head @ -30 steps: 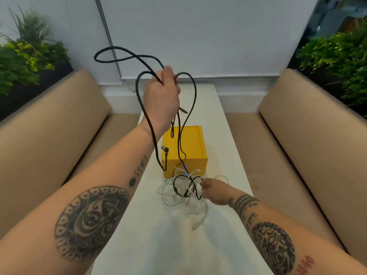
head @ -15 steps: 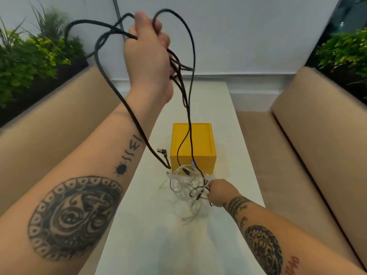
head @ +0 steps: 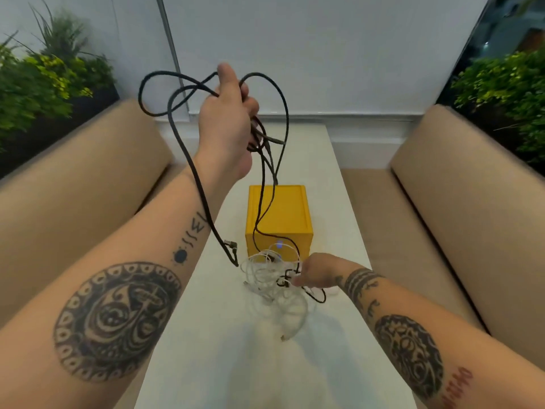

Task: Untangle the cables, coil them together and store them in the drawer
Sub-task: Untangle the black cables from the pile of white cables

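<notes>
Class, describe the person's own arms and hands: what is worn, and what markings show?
Both forearms are bare, with no sleeves, and no gloves on the left hand or right hand. The left forearm carries a large ringed dark tattoo and small dark marks near the wrist. The right forearm has dark bands at the wrist, a round patterned tattoo and red lettering.

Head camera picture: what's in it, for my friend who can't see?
A left hand holds loops of black cable up high, while the right hand pinches a tangle of white and black cables on a white table before a yellow box.
</notes>
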### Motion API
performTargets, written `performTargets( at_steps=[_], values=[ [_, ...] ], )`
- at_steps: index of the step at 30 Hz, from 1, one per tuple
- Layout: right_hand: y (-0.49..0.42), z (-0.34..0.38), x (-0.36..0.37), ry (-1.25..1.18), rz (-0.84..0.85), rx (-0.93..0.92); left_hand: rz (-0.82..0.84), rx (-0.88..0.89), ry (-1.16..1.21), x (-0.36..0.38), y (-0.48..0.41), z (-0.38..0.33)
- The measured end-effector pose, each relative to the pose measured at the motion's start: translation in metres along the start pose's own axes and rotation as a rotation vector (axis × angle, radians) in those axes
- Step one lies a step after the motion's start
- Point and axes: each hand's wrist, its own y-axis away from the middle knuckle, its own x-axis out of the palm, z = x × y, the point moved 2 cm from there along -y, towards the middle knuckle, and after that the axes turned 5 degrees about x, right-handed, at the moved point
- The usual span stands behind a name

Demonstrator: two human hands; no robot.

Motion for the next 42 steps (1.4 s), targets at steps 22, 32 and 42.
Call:
performTargets(
  at_steps=[22, 32, 42],
  values=[
    [-0.024, 0.037, -0.019, -0.567, -0.127, -0.259, 0.389, 0.056, 0.289, -0.011, 0.003, -0.012],
    [-0.016, 0.021, -0.079, -0.880, -0.829, -0.323, 0.165, 0.235, -0.537, -0.059, -0.006, 0.052],
    [0.000, 0.016, -0.090, -0.214, -0.713, -0.311, 0.043, -0.066, -0.428, -0.066, -0.008, 0.114]
  ],
)
